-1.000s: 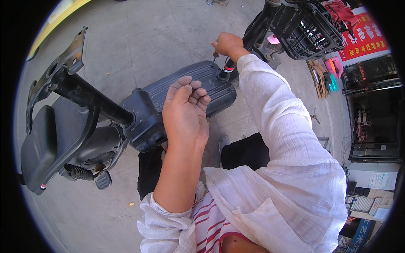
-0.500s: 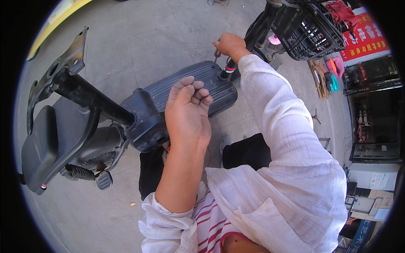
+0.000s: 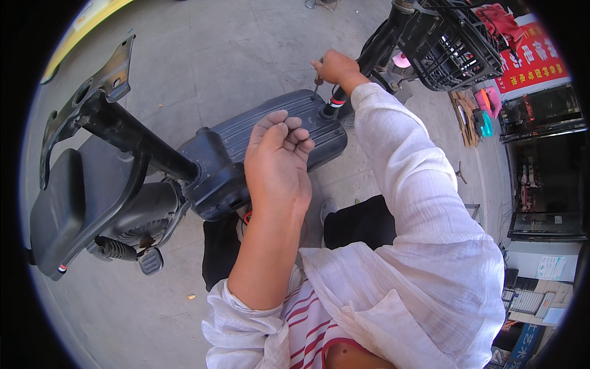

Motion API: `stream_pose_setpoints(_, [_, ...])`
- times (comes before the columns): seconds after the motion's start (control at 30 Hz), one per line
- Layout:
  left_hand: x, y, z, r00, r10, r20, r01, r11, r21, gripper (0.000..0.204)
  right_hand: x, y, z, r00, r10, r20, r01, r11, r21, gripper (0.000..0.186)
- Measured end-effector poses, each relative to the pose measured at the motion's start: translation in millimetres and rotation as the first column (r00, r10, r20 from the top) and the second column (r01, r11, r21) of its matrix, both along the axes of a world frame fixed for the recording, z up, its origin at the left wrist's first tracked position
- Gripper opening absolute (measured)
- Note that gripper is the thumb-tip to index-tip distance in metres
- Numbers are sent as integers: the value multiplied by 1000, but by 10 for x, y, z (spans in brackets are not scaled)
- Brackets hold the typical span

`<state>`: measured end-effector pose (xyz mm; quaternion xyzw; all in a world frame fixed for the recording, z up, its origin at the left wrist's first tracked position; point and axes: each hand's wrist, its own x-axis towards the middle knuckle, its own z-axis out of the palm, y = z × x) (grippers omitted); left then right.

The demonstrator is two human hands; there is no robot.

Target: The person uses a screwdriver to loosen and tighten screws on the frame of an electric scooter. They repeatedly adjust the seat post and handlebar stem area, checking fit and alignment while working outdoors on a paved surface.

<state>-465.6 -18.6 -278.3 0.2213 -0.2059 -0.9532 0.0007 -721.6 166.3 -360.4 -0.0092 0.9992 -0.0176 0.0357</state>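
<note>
A black electric scooter's ribbed footboard (image 3: 236, 135) lies in front of me. At its far right end, my right hand (image 3: 338, 66) is closed round the handle of a screwdriver (image 3: 318, 80). The screwdriver's thin shaft points down to the footboard, beside the black steering post with its red and white band (image 3: 336, 102). My left hand (image 3: 278, 157) is held palm up above the near side of the footboard. Its fingers are curled in and the thumb presses against them; whatever lies inside, if anything, is hidden.
The scooter's black saddle (image 3: 58, 190), metal bracket (image 3: 117, 77) and pedal (image 3: 151, 262) are on the left. A black front basket (image 3: 453, 52) stands at the upper right. Flattened cardboard (image 3: 464, 117), a red banner (image 3: 538, 55) and a glass-fronted shop lie further right.
The view has shifted slightly, so the scooter sits a little differently in the picture. My right hand stays on the screwdriver, and my left hand keeps its curled pose.
</note>
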Motion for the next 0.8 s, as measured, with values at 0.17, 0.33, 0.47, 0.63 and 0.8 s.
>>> stream_pose_setpoints(0.17, [25,-39,-22,1000,15,6,-15,1000,1,16,105,-134,88,999,40,7,-40,999,31,41])
stream_pose_setpoints(0.33, [37,-37,-4,1000,14,9,-14,1000,5,16,136,-153,183,999,14,46,-20,990,142,38])
stream_pose_setpoints(0.47, [13,-19,-20,1000,11,-4,-11,1000,11,16,45,-91,106,987,2,162,10,997,-74,38])
stream_pose_setpoints(0.63, [-46,10,-22,1000,-2,-4,2,1000,12,16,67,-103,220,995,-1,101,-7,997,77,38])
stream_pose_setpoints(0.8, [8,-55,-5,1000,7,-8,-7,1000,16,15,89,-207,188,990,22,137,-27,999,42,40])
